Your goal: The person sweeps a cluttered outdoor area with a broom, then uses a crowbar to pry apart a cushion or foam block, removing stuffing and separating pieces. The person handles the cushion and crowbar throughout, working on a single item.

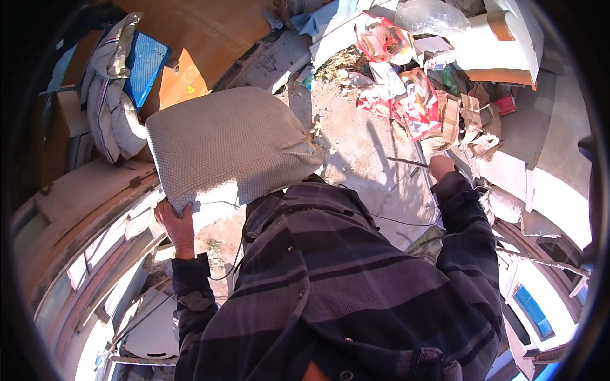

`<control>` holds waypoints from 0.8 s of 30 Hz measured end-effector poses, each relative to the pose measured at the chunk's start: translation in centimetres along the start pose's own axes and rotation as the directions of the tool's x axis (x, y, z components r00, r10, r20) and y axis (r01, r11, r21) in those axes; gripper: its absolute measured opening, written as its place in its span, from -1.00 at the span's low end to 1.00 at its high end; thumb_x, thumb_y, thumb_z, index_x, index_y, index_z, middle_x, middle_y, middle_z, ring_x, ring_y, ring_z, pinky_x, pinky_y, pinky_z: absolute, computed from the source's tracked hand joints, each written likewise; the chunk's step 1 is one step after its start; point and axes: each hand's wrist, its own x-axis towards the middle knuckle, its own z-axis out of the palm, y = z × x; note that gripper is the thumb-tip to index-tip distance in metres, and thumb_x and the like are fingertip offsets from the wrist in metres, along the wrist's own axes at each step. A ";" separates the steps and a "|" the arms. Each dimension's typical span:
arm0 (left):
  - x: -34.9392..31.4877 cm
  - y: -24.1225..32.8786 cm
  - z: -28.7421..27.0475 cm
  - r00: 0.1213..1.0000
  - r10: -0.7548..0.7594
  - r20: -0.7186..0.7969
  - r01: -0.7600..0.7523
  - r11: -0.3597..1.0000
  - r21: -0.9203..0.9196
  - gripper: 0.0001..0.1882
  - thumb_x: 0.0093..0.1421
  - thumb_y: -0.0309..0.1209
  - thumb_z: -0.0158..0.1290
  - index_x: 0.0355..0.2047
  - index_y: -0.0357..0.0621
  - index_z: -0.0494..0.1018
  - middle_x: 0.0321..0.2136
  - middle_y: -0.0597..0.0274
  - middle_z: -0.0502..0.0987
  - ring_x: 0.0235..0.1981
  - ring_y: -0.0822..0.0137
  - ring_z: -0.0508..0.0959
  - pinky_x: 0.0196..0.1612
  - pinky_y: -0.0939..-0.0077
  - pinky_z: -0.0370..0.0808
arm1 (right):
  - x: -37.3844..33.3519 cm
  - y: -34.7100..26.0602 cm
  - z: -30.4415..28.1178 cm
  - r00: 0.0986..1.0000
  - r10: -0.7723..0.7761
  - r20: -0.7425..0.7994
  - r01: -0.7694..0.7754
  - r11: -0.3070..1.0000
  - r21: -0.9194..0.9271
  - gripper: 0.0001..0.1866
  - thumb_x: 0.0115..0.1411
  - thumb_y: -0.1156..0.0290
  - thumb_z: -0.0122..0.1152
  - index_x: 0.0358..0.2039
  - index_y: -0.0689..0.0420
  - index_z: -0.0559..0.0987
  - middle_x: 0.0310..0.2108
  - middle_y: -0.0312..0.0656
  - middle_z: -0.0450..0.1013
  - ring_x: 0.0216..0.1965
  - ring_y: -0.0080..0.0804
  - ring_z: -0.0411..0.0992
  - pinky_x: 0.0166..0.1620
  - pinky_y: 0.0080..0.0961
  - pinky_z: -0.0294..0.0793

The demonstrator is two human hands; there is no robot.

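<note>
A large grey-beige cushion [232, 136] with a knobbly woven cover is held out in front of my body, on the left. My left hand [176, 223] is closed on its near left corner, with the thumb on top. Sunlight falls across the lower part of the cover. Off to the right, my right hand [441, 166] is closed beside a heap of torn cardboard [445, 124]. What its fingers hold, if anything, is hidden. A thin dark stick [406, 162] lies on the ground just left of that hand.
Red and white plastic packaging [416, 95] is piled beyond my right hand, near a clear plastic bag [432, 18]. A padded grey jacket [108, 95] and a blue panel [146, 66] lie far left. Wooden boards [197, 38] lean behind the cushion. A thin cable [403, 222] crosses the ground.
</note>
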 end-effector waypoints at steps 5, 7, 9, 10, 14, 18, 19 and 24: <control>0.7 -1.4 0.1 0.999 -0.046 0.017 0.046 0.999 0.013 -0.52 -0.08 -0.36 0.28 -0.19 -0.31 0.36 -0.19 -0.06 0.39 -0.05 -0.10 0.32 0.11 -0.02 0.24 | -2.9 6.9 -1.8 0.981 -0.138 0.140 0.081 0.933 0.350 -0.55 0.21 0.08 0.19 -0.38 0.30 0.65 -0.40 0.12 0.57 -0.31 0.07 0.56 -0.20 -0.10 0.50; 1.3 -1.8 0.3 0.999 -0.038 0.020 0.039 0.999 -0.017 -0.53 -0.06 -0.38 0.28 -0.18 -0.30 0.36 -0.23 -0.03 0.38 -0.07 -0.09 0.32 0.07 -0.01 0.25 | -1.6 3.8 -2.5 0.961 -0.278 0.001 0.232 0.804 0.548 -0.49 0.25 0.03 0.15 -0.40 0.33 0.62 -0.45 0.16 0.54 -0.35 0.12 0.53 -0.23 -0.09 0.47; 1.4 -2.3 0.3 1.000 0.003 -0.015 -0.003 1.000 -0.007 -0.54 -0.03 -0.38 0.29 -0.18 -0.29 0.37 -0.27 -0.01 0.38 -0.09 -0.07 0.33 0.03 0.02 0.26 | -0.8 -0.4 -1.9 0.916 -0.398 -0.052 0.345 0.715 0.607 -0.49 0.27 0.02 0.11 -0.37 0.32 0.62 -0.46 0.19 0.52 -0.36 0.14 0.51 -0.23 -0.08 0.45; 1.4 -2.7 0.3 0.999 -0.043 0.009 0.043 0.999 -0.018 -0.54 -0.04 -0.37 0.29 -0.18 -0.29 0.37 -0.24 -0.02 0.39 -0.08 -0.08 0.33 0.06 0.01 0.26 | -0.2 -1.8 -1.4 0.864 -0.498 -0.077 0.443 0.679 0.586 -0.50 0.28 0.03 0.09 -0.34 0.31 0.62 -0.45 0.21 0.51 -0.35 0.15 0.51 -0.23 -0.08 0.45; 1.0 -4.6 0.4 0.991 -0.133 0.007 0.132 0.991 0.018 -0.52 -0.04 -0.33 0.30 -0.17 -0.27 0.39 -0.17 -0.02 0.42 -0.05 -0.09 0.35 0.12 -0.01 0.25 | -1.7 -3.0 4.8 0.900 -0.435 -0.026 0.357 0.703 0.615 -0.51 0.28 0.02 0.07 -0.28 0.27 0.63 -0.35 0.17 0.55 -0.25 0.18 0.52 -0.17 -0.11 0.48; 0.5 -5.4 -0.1 0.991 -0.129 0.015 0.128 0.990 0.063 -0.49 -0.04 -0.31 0.32 -0.13 -0.27 0.40 -0.17 -0.02 0.44 -0.05 -0.08 0.36 0.12 0.01 0.25 | -5.8 3.4 9.8 0.974 0.134 0.181 -0.179 0.949 0.260 -0.64 0.21 0.12 0.13 -0.32 0.18 0.69 -0.38 0.15 0.57 -0.26 0.08 0.58 -0.15 0.00 0.53; 0.5 -5.1 -0.3 0.993 -0.118 0.010 0.117 0.991 0.069 -0.49 -0.05 -0.30 0.32 -0.14 -0.27 0.40 -0.18 -0.02 0.44 -0.05 -0.08 0.37 0.12 0.01 0.25 | -6.6 3.7 9.9 0.991 0.071 0.112 -0.112 0.903 0.414 -0.62 0.23 0.12 0.12 -0.33 0.20 0.68 -0.40 0.15 0.57 -0.29 0.10 0.57 -0.19 -0.03 0.52; 4.2 -0.2 -0.3 0.989 0.098 -0.108 -0.082 0.986 0.144 -0.57 -0.06 -0.22 0.30 -0.33 -0.26 0.42 -0.28 -0.01 0.44 -0.11 -0.08 0.38 0.19 -0.05 0.19 | -6.5 -4.8 2.6 0.935 0.159 -0.317 0.241 0.369 0.898 -0.58 0.38 0.13 -0.02 -0.29 0.25 0.62 -0.66 -0.21 0.40 -0.60 -0.42 0.37 -0.49 -0.41 0.29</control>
